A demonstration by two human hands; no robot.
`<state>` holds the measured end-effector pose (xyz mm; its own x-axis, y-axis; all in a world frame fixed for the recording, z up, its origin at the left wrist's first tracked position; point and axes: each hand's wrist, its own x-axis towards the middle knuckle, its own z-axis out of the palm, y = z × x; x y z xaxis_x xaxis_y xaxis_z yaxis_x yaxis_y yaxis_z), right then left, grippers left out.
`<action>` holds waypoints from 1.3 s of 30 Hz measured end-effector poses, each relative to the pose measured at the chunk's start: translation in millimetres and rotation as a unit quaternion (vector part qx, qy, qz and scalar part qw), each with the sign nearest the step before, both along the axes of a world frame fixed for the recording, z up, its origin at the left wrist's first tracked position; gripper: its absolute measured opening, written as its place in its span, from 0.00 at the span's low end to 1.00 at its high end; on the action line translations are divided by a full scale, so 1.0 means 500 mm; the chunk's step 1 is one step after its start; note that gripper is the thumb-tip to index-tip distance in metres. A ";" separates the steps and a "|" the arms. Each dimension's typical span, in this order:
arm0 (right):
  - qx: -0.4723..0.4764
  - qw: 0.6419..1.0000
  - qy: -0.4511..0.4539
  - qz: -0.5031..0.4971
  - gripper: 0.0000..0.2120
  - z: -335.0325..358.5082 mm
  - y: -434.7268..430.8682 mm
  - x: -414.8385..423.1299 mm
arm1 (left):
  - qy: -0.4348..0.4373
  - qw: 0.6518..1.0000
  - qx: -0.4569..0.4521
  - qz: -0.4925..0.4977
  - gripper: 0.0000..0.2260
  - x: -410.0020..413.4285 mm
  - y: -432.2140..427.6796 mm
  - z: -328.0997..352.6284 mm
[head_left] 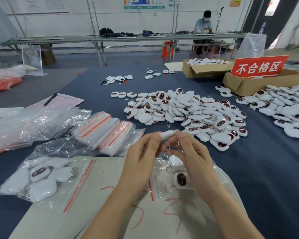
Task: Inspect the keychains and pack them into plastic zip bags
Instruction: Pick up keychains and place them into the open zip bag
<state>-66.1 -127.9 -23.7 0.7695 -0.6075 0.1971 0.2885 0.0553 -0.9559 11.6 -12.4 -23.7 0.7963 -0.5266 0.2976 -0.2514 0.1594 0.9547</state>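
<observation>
Keychain (pixel 167 134) between left grip (pixel 141 152), right grip (pixel 192 153)

Held keychain (pixel 167 134) perhaps mostly behind fingers (pixel 154 142); right pile (pixel 286 107) partly beyond the edge.

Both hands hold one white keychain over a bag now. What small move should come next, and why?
Probably lower the white plastic keychain into the clear zip bag with the red strip lying just beneath. The left hand and right hand both pinch it over that bag, which already holds a few packed keychains, so inspection seems nearly done.
</observation>
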 end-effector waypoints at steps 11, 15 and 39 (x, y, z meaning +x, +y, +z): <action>-0.027 0.999 0.024 0.008 0.15 0.006 -0.002 -0.002 | 0.072 0.996 0.055 -0.004 0.25 0.015 -0.009 -0.018; -0.018 0.999 0.026 0.011 0.15 0.005 -0.003 -0.003 | 0.085 0.995 0.044 -0.011 0.25 0.016 -0.010 -0.019; -0.314 0.948 0.034 -0.033 0.22 -0.022 0.020 -0.003 | 0.095 0.988 0.011 0.122 0.13 0.027 0.120 -0.018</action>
<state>-67.7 -117.7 -34.6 0.7581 -0.4338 0.4869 0.2081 -0.5466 -0.8111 25.0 47.3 -32.9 0.9405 -0.3173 0.1212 -0.0959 0.0942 0.9909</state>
